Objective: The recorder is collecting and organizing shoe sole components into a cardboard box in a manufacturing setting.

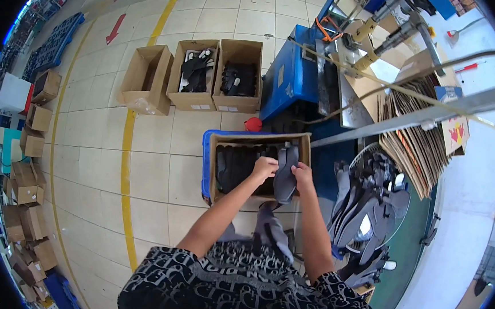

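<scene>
A grey shoe sole [286,177] stands lengthwise over the right end of a cardboard-lined blue crate [205,163] in front of me. My right hand [303,177] grips its right edge, thumb and fingers closed. On the opposite side my left hand [265,168] is closed in a pinch, fingertips at the sole's left edge; what lies inside the fingers is mostly hidden. Dark soles [232,164] lie packed side by side in the crate, partly covered by my left hand and forearm.
Beyond the crate are three open cartons: one [161,85] at left, one [197,100] with black and white pieces, one [237,102] with dark pieces. A round wire basket [407,209] heaped with grey soles stands right, below stacked cardboard sheets [412,137] and a metal bar [399,119].
</scene>
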Available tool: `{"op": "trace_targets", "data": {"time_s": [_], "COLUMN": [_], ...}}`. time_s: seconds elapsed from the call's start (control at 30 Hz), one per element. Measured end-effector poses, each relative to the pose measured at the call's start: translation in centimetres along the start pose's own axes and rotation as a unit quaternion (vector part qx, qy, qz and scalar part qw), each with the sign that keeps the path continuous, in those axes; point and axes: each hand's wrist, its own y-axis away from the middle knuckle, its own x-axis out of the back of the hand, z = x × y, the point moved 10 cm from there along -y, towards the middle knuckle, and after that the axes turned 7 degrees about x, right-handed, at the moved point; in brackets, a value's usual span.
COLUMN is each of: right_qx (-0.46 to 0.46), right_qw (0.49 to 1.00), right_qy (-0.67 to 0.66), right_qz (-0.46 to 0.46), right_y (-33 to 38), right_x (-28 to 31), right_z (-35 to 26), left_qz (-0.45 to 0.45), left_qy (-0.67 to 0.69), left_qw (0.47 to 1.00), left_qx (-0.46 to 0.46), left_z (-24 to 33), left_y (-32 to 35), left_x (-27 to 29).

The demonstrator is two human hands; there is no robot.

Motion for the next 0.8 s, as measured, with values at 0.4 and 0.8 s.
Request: {"op": "trace_targets", "data": {"time_s": [0.4,0.8], "right_qx": [0.028,0.084], "right_qw": [0.904,0.908], "right_qy": [0.401,0.294], "right_qz": [0.146,0.288], "right_y": [-16.5,-8.8], "right_x": [2.0,3.6], "right_z": [24.5,15.8], "left_qz": [0.094,-0.053], "left_qy": [-0.279,-0.408], "left_qw": [0.954,0.910], "left_qx": [0.062,0.060], "left_z": [-17.0,-13.7], "left_y": [-19.2,-18.9], "left_x": [5.3,-1.5]}}
